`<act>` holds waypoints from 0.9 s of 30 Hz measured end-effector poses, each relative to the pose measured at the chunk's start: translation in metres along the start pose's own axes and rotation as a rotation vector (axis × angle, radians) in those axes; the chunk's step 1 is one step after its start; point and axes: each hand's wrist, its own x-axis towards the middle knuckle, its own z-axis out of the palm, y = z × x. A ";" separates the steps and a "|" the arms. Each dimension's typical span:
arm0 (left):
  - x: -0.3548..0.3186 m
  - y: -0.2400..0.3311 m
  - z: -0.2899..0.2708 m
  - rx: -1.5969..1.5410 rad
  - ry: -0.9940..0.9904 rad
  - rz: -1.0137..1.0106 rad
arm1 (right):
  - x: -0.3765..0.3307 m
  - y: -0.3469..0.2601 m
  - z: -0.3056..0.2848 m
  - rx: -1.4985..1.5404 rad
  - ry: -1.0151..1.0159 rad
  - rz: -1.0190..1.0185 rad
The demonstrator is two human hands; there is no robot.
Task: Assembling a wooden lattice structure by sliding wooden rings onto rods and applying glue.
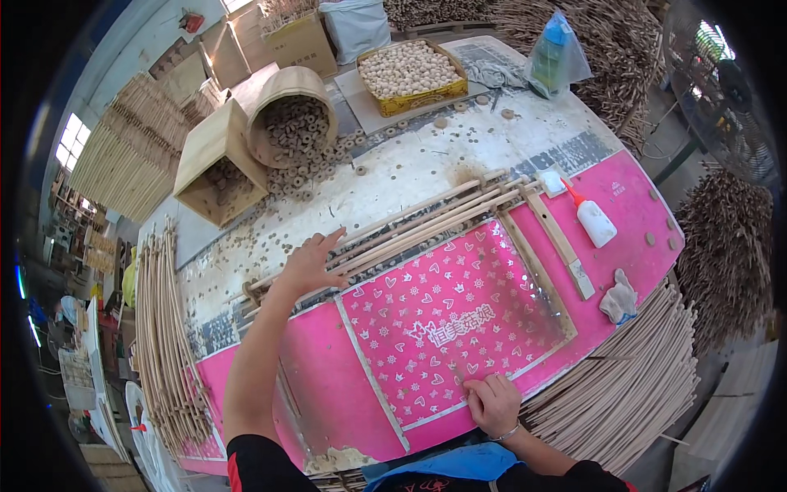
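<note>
Head view: left hand [310, 264] spread wide and flat, fingers fanned, pressing on the bundle of thin wooden rods [410, 225] laid diagonally across the middle of the worktable [639, 205], where white surface meets pink. Right hand [492, 403] curled narrow at the near edge, fingertips resting on the pink patterned sheet [447, 316], nothing clearly held. Rods judged light, stiff yet springy, prone to rolling and snapping if bent; best taken near mid-length with several gathered together. White glue bottle [596, 221] with red nozzle lying toward the right edge, crumpled rag [619, 299] just nearer. Yellow tray of wooden beads [407, 75] at the far edge; round basket [291, 115] and wooden box [217, 164] tipped at the far-left corner, spilling wooden rings [316, 164]. Further rod stacks along left and near-right edges.
</note>
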 end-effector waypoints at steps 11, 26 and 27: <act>-0.006 0.014 0.002 0.005 0.112 0.042 | -0.001 0.000 -0.001 -0.001 -0.027 0.022; -0.008 0.022 0.006 0.166 0.187 0.131 | -0.002 0.000 -0.001 0.001 -0.001 0.005; -0.006 0.021 0.006 0.105 0.161 0.122 | -0.002 0.001 -0.001 -0.004 0.005 -0.001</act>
